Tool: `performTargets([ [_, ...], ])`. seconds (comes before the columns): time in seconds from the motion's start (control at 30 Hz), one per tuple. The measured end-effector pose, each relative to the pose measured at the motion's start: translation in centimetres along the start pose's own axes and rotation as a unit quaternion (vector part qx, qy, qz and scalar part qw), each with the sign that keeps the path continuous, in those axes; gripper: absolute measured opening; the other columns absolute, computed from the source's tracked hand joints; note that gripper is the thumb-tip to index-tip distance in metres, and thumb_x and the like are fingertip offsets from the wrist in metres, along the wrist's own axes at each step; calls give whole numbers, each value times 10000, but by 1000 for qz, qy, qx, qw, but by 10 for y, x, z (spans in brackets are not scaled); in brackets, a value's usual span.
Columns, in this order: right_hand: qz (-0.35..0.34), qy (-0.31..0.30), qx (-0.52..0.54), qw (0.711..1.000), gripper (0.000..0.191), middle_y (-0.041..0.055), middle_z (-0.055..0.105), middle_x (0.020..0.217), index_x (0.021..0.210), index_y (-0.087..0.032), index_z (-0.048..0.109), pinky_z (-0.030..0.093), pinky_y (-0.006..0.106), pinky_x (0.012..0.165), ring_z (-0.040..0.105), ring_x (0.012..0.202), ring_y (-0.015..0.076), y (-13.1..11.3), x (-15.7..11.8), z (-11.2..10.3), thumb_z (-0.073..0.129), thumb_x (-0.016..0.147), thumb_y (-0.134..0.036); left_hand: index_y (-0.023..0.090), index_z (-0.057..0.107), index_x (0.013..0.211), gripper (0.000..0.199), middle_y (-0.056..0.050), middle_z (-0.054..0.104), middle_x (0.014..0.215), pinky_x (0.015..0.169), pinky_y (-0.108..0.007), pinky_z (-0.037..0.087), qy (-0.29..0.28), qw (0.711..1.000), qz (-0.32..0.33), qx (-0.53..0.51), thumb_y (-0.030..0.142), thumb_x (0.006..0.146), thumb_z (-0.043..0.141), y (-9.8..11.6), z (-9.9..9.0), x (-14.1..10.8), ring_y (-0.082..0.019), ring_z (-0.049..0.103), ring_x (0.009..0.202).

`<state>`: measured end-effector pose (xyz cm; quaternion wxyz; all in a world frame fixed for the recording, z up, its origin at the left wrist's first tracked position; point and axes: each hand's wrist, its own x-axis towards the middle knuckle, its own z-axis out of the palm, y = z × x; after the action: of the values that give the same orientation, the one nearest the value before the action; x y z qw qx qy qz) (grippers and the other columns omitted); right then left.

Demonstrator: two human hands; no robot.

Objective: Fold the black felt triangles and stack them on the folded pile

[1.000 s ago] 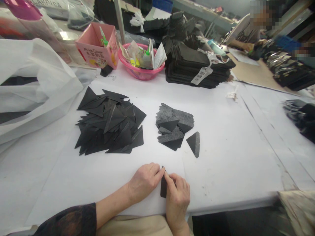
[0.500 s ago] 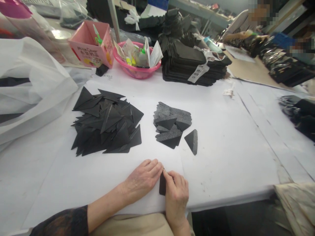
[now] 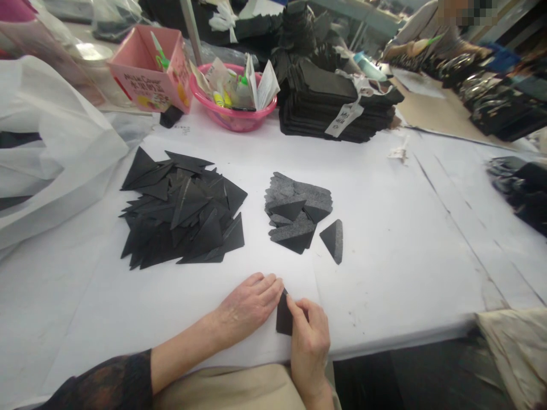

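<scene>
Right at your fingertips, the small black piece (image 3: pixel 282 318) lies flat on the white-covered table (image 3: pixel 397 285), its narrow upper end between your two hands. Your left hand (image 3: pixel 252 302) keeps its fingers side by side, their tips down at that upper end; your right hand (image 3: pixel 311 336) bends its fingers, thumb at the piece's right edge, and whether a finger pinches from beneath, you cannot tell from this side. It looks light and thin, stiff enough to lie flat yet likely to bend under thumb pressure, hardly fragile. With so little weight, it may skid on the smooth covering, so hold the upper end down with your left fingertips and take the right edge between thumb and forefinger, leaving the corners uncreased. Just beyond your right fingers sits a lone triangle (image 3: pixel 331 240) with a grey band along one side; straight ahead of your fingertips, a smaller pile (image 3: pixel 299 199) shows similar grey bands. Past your left fingers spreads the larger heap (image 3: pixel 192 219), mostly plain black triangles, loosely overlapped, easiest lifted by a jutting point.
</scene>
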<state>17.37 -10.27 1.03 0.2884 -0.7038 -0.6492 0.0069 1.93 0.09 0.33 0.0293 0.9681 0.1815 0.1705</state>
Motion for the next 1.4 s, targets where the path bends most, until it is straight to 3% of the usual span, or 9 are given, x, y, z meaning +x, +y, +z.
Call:
performTargets([
  [0.3,-2,-8,-7,1000,260,46,598,934,1192,-228,653,443,302,781,533,851,149,1,-2,0,514,986,-153,99,560,1269,299,-131,579,1295,972,-406,447,-11,1000,-9,4,106,1006,419,1,-3,-4,-262,524,1205],
  [0.47,4,-7,-28,1000,236,43,607,908,1138,-221,681,426,305,782,539,836,153,-5,10,10,503,991,-169,92,537,1278,309,-122,541,1351,1043,-409,406,-21,999,-13,25,84,1009,385,-13,-2,-3,-255,454,1301],
  [0.63,2,2,-29,1000,230,46,626,912,1142,-220,673,423,312,789,558,835,162,-2,15,13,498,995,-191,80,550,1228,247,-115,612,1207,1016,-358,427,-4,1000,15,-7,123,1006,451,-24,-1,2,-213,536,1192],
  [0.83,-14,-3,24,1000,151,41,637,917,1078,-194,671,430,304,789,555,846,157,10,8,3,583,955,-186,141,560,1248,261,-86,589,1277,1004,-395,428,-3,1000,-3,-12,139,999,480,-21,-6,0,-253,513,1227],
  [0.97,-31,-16,19,999,218,43,624,909,1119,-208,678,431,295,780,549,838,150,11,6,-3,558,955,-130,156,559,1262,288,-98,580,1297,999,-420,436,-9,1000,-7,-19,139,976,530,-19,-7,-3,-279,510,1243],
  [1.2,-27,-45,-56,997,286,68,628,974,1189,-211,659,420,305,781,560,876,166,5,-2,-2,488,978,-124,107,554,1247,279,-132,569,1306,1031,-446,422,-9,1000,-12,5,109,970,514,-10,-4,-2,-284,494,1278],
  [1.4,-27,-47,-53,997,290,65,632,1002,1229,-216,630,413,311,797,549,898,165,6,-4,-2,460,1002,-156,50,561,1210,263,-128,613,1186,1032,-380,435,4,1000,18,-4,73,980,436,-6,-2,4,-238,546,1195],
])
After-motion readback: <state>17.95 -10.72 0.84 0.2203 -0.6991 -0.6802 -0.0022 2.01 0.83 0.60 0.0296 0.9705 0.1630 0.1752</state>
